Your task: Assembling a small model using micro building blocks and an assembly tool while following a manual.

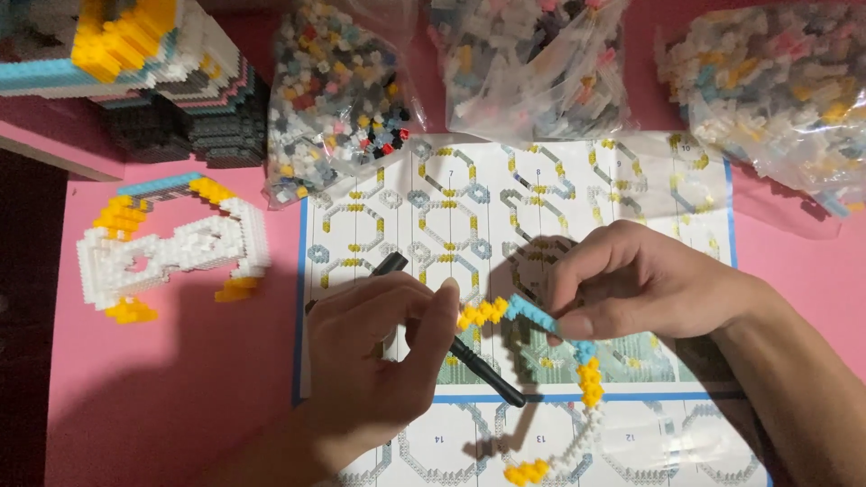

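My right hand (pixel 645 281) pinches a thin curved strip of tiny building bricks (pixel 577 388), made of yellow, light blue and white pieces, and holds it above the instruction sheet (pixel 361 225). My left hand (pixel 379 347) grips black tweezers (pixel 469 356) slanted across the palm. Its thumb and fingertip touch the yellow end of the strip. The strip bends down to a yellow tip near the bottom edge.
A flat white, yellow and blue brick piece (pixel 167 248) lies on the pink mat (pixel 180 379) at left. A larger stacked brick model (pixel 135 63) stands at the top left. Three clear bags of loose bricks (pixel 338 90) (pixel 532 63) (pixel 776 86) line the far edge.
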